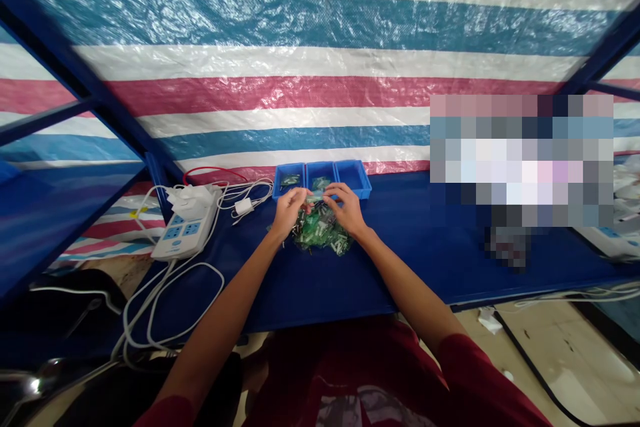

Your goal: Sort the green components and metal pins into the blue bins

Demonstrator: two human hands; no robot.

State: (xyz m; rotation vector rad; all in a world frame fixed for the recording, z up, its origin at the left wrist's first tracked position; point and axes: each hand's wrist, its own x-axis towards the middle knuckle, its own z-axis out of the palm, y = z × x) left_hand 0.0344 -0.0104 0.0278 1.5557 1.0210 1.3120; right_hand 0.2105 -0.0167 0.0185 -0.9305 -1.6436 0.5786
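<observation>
My left hand (290, 211) and my right hand (347, 209) meet over the table, fingertips pinched on the two ends of a small clear greenish plastic packet (315, 197). What the packet contains is too small to tell. Just below my hands lies a loose pile of similar green-tinted packets (321, 235), with dark and whitish bits among them. Behind my fingers stand three joined blue trays (353, 177). Some packets (290, 181) rest in the left tray, and more greenish packets (321, 183) sit in the middle one.
A white power strip (186, 235) with plugged-in adapters stands left on the blue table (415, 260), its white cables (150, 320) looping over the edge. A small white adapter (243, 207) lies by the trays. Striped sheeting (300, 93) hangs behind. The right side is pixelated.
</observation>
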